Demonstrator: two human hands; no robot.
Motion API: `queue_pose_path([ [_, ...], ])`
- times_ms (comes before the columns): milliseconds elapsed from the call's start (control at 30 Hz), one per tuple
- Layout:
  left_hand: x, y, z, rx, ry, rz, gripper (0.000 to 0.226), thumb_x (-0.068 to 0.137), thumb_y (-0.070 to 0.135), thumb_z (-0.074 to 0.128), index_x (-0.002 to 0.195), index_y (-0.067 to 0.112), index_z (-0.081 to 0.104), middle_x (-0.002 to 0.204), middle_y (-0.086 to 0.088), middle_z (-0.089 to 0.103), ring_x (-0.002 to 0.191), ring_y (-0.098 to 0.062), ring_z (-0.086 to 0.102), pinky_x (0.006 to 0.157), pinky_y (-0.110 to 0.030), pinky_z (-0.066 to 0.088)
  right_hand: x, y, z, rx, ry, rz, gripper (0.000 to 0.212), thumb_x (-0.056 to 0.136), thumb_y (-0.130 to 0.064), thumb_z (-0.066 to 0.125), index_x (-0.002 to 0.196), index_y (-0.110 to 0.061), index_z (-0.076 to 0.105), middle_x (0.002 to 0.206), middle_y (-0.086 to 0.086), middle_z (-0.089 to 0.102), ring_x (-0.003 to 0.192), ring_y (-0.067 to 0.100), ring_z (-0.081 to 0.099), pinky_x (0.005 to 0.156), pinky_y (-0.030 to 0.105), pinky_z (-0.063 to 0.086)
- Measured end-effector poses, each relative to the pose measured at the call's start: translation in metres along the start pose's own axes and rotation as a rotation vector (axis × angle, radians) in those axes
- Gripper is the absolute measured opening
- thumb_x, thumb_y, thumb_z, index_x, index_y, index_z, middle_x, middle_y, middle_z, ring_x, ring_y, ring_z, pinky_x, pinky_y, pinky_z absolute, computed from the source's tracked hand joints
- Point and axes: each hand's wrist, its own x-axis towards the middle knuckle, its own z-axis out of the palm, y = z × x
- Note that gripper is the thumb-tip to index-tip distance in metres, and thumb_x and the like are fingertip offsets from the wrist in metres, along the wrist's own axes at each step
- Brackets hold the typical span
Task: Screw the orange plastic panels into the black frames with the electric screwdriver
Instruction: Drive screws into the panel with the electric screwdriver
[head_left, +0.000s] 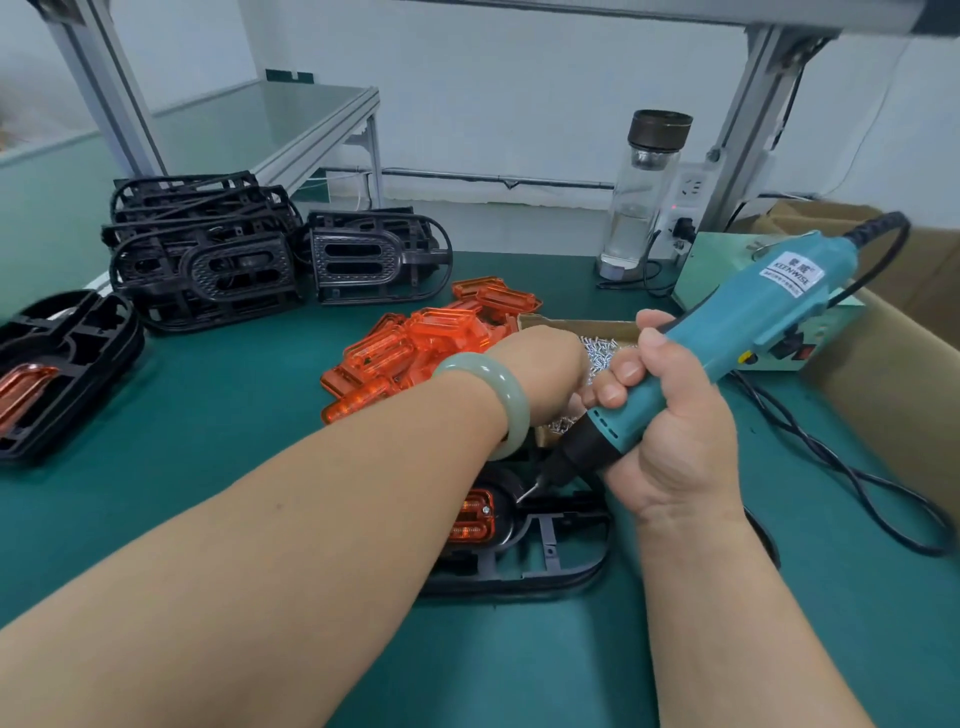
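Head camera first (and only): our right hand (670, 441) is wrapped round the teal electric screwdriver (769, 322), which is tilted with its bit down at the black frame (545, 556). That frame lies near the front edge of the bench (182, 405), with an orange panel (470, 519) seated in it. Our left hand (540, 369) reaches into the box of screws (602, 353) just behind the frame; its fingers are hidden, so we cannot tell how they lie. Loose panels (431, 343) are heaped mid-bench, and spare frames (208, 254) are stacked toward the back left corner.
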Motion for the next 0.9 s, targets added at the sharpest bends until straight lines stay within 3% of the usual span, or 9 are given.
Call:
queue_pose_path([
  [133, -0.006, -0.002, -0.004, -0.209, 0.119, 0.016, 0.019, 0.085, 0.02, 0.06, 0.068, 0.024, 0.051, 0.064, 0.008, 0.048, 0.071, -0.015, 0.047, 0.063, -0.024, 0.032, -0.001, -0.001, 0.002, 0.038, -0.003, -0.019, 0.009, 0.092, -0.009, 0.049, 0.095, -0.017, 0.053, 0.053, -0.005, 0.046, 0.043, 0.009, 0.043, 0.056, 0.024, 0.038],
  [267, -0.011, -0.005, -0.009, -0.334, 0.299, 0.024, 0.008, 0.082, 0.016, 0.061, 0.082, 0.021, 0.067, 0.071, 0.013, 0.054, 0.071, -0.008, 0.051, 0.067, -0.019, 0.036, -0.003, -0.003, 0.004, 0.068, 0.006, -0.015, 0.011, 0.094, -0.009, 0.044, 0.093, -0.016, 0.053, 0.052, -0.005, 0.045, 0.042, 0.008, 0.043, 0.051, 0.019, 0.042],
  [367, -0.022, -0.01, -0.018, -0.549, 0.46, -0.078, 0.012, 0.074, 0.014, 0.063, 0.066, 0.023, 0.063, 0.059, 0.017, 0.056, 0.061, 0.001, 0.054, 0.066, -0.021, 0.047, -0.003, -0.003, 0.004, 0.045, 0.012, -0.016, 0.012, 0.094, -0.009, 0.044, 0.093, -0.017, 0.053, 0.053, -0.005, 0.044, 0.042, 0.008, 0.043, 0.05, 0.018, 0.042],
  [433, -0.034, -0.017, -0.022, -0.753, 0.53, -0.145, 0.014, 0.07, 0.01, 0.065, 0.062, 0.021, 0.062, 0.055, 0.012, 0.062, 0.059, -0.009, 0.06, 0.066, -0.029, 0.054, -0.004, -0.002, 0.003, 0.038, 0.012, -0.021, 0.013, 0.094, -0.009, 0.045, 0.093, -0.018, 0.054, 0.053, -0.005, 0.044, 0.042, 0.008, 0.043, 0.05, 0.018, 0.042],
  [533, -0.06, -0.031, -0.02, -0.929, 0.593, -0.214, 0.017, 0.072, 0.003, 0.065, 0.066, 0.018, 0.061, 0.058, -0.001, 0.067, 0.06, -0.019, 0.063, 0.062, -0.032, 0.056, -0.005, 0.0, 0.004, 0.028, -0.009, -0.032, 0.01, 0.09, -0.011, 0.049, 0.092, -0.019, 0.055, 0.054, -0.006, 0.045, 0.043, 0.008, 0.043, 0.052, 0.019, 0.042],
  [667, -0.101, -0.048, -0.003, -1.163, 0.644, -0.297, 0.022, 0.082, -0.004, 0.063, 0.079, 0.018, 0.064, 0.056, 0.005, 0.065, 0.056, -0.008, 0.063, 0.053, -0.017, 0.051, -0.007, 0.004, 0.007, 0.015, -0.03, -0.021, 0.012, 0.08, -0.016, 0.055, 0.092, -0.02, 0.057, 0.055, -0.006, 0.046, 0.044, 0.009, 0.043, 0.052, 0.02, 0.041],
  [800, -0.137, -0.049, 0.016, -1.347, 0.656, -0.333, 0.027, 0.082, -0.002, 0.064, 0.069, 0.02, 0.073, 0.059, 0.001, 0.066, 0.057, -0.009, 0.062, 0.055, -0.016, 0.052, -0.013, 0.009, 0.011, 0.041, -0.029, -0.048, 0.012, 0.081, -0.016, 0.054, 0.093, -0.019, 0.055, 0.056, -0.006, 0.046, 0.045, 0.009, 0.044, 0.053, 0.02, 0.042],
  [900, -0.154, -0.039, 0.028, -1.474, 0.636, -0.356, 0.03, 0.081, 0.0, 0.063, 0.072, 0.026, 0.076, 0.06, 0.001, 0.065, 0.057, -0.008, 0.062, 0.053, -0.015, 0.05, -0.018, 0.013, 0.014, 0.088, -0.028, -0.049, 0.012, 0.082, -0.017, 0.054, 0.093, -0.02, 0.053, 0.056, -0.007, 0.047, 0.046, 0.008, 0.045, 0.054, 0.021, 0.043],
])
